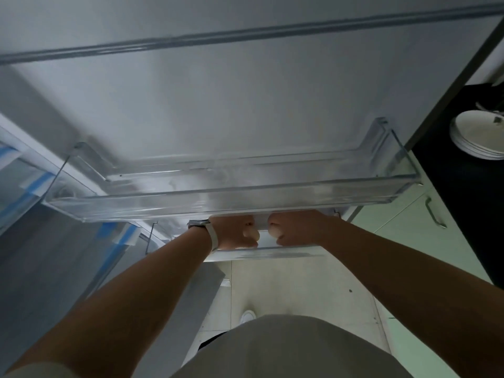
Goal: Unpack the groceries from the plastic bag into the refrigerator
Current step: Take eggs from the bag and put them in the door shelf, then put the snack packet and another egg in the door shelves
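Note:
The refrigerator door [245, 105] stands open in front of me, its white inner panel facing me. An upper clear door bin [234, 199] holds nothing that I can see. Below it, both hands reach into a lower clear door bin [267, 252]. My left hand [231, 233], with a watch on its wrist, is closed around a pale egg-like item [252, 232]. My right hand [297, 230] grips a second pale egg-like item [274, 231]. The two hands almost touch. The upper bin hides the fingertips. No plastic bag is in view.
The refrigerator's interior [19, 186], with blue tape strips, lies to the left. On the right, a black countertop [450, 186] carries a stack of white plates [477, 135] above a pale cabinet with a metal handle [436, 216]. The tiled floor and my shoe [246, 316] show below.

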The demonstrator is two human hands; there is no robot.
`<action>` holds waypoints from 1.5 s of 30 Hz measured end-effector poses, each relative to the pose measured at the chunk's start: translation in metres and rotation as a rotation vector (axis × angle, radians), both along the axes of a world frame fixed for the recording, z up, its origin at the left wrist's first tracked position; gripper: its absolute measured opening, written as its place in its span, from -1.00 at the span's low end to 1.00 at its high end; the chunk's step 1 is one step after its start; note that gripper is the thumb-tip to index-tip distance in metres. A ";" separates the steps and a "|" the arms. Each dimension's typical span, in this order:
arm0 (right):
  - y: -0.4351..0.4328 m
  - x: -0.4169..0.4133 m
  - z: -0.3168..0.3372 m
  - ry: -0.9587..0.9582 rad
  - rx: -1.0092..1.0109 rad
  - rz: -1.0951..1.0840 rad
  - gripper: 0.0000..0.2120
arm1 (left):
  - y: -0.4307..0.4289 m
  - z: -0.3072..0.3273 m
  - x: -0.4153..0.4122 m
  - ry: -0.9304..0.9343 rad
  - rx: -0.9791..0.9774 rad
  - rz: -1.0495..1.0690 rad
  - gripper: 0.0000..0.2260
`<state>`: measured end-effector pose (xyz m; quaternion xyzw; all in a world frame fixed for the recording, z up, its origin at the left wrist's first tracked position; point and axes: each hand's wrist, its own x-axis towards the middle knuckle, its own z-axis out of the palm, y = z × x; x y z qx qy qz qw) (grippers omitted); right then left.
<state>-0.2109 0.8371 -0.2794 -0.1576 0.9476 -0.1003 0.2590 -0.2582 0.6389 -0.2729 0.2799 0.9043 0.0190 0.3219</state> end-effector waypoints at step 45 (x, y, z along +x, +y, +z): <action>-0.067 0.218 0.061 0.366 0.237 -0.805 -0.47 | -0.021 0.013 0.094 0.348 0.728 -0.570 -0.56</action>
